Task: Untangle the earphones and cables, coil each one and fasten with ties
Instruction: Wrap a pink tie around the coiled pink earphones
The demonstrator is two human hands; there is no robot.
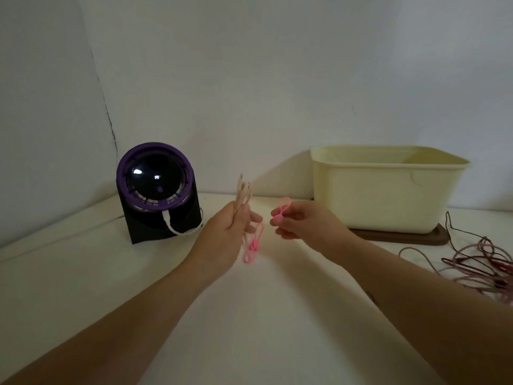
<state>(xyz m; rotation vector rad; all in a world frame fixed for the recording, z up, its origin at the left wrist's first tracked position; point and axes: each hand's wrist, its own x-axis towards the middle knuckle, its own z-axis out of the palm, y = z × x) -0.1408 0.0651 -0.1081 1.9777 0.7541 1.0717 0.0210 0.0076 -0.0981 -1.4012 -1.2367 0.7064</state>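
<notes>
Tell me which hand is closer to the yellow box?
Right. The right hand hovers just left of the box; the left hand is farther off, nearer the purple device.

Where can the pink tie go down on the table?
Bare tabletop stretches nearer the camera than the left hand and right hand, and also in front of the purple-ringed device. The right edge is crowded: tangled cables sprawl beside the cream bin.
</notes>
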